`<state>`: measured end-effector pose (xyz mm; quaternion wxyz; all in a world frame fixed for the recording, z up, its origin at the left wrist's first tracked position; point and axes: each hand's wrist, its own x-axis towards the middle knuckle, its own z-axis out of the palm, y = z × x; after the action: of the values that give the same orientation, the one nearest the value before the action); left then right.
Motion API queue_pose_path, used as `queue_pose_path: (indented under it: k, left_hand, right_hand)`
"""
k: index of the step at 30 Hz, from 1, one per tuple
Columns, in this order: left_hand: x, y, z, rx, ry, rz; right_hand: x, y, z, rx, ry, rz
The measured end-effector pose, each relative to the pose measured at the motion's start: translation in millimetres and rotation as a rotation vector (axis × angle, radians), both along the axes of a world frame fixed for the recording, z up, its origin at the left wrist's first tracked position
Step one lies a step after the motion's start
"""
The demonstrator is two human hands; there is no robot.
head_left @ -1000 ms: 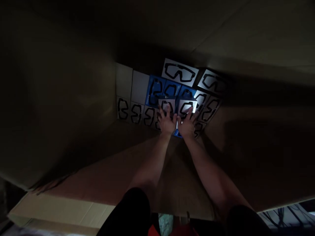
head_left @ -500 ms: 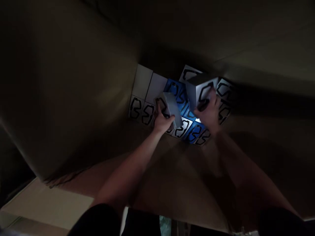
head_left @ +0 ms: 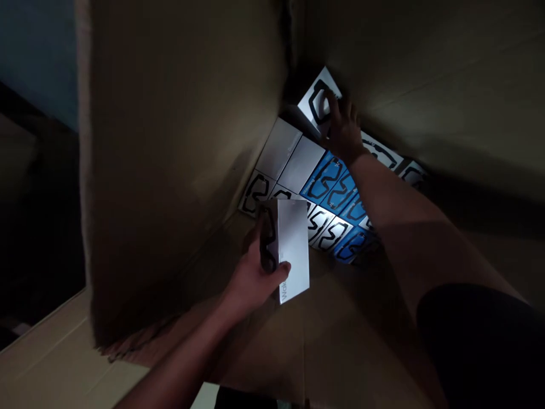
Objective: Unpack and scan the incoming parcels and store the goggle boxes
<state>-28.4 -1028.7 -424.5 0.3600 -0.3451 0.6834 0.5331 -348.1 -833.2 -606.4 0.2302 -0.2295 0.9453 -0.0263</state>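
Inside a large cardboard carton, my left hand (head_left: 258,264) grips a white product box (head_left: 293,244); its plain side faces up and a black printed shape shows on the face under my fingers. Farther in, my right hand (head_left: 343,125) is closed on another white box (head_left: 315,105), tilted in the far corner, a black angular shape on its top. Below them, rows of boxes line the carton floor: blue boxes (head_left: 326,176) in the middle, white boxes (head_left: 334,234) in front, and plain pale boxes (head_left: 279,147) at the left.
The carton's tall left wall (head_left: 183,142) and right wall (head_left: 447,85) enclose the boxes. A cardboard flap (head_left: 51,363) folds outward at the lower left. Light falls mostly on the boxes; the carton's corners are dark.
My right hand has carried its white box leftward and away into the far corner. My left hand has lifted its box nearer to me, off the rows. The view has shifted.
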Motion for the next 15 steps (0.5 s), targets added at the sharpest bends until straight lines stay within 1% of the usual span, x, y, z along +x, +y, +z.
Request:
queue_pose_path:
  k: [2,5,7,9,12,15]
  left_hand:
    - [0,-3,-2.9,0.014,0.004,0.012]
    - [-1,-8,-0.1,0.041,0.006,0.041]
    - [-1,-9,2.5,0.046,0.009,0.058]
    - [0,-9,3.6,0.041,0.022,0.077]
    - [2,-6,2.8,0.064,0.005,0.095]
    - [3,-6,1.8,0.075,-0.024,0.084]
  right_hand:
    - [-4,-7,-1.1,0.037,-0.015,-0.03]
    - [-7,-22,4.5,0.129,-0.034,-0.057]
    - [-5,-31,8.1,0.178,-0.026,-0.029]
    - [-2,-33,6.4,0.2,-0.007,0.023]
    - [0,-16,-9.8,0.187,-0.014,0.065]
    - [0,15,-35.6,0.18,-0.05,0.009]
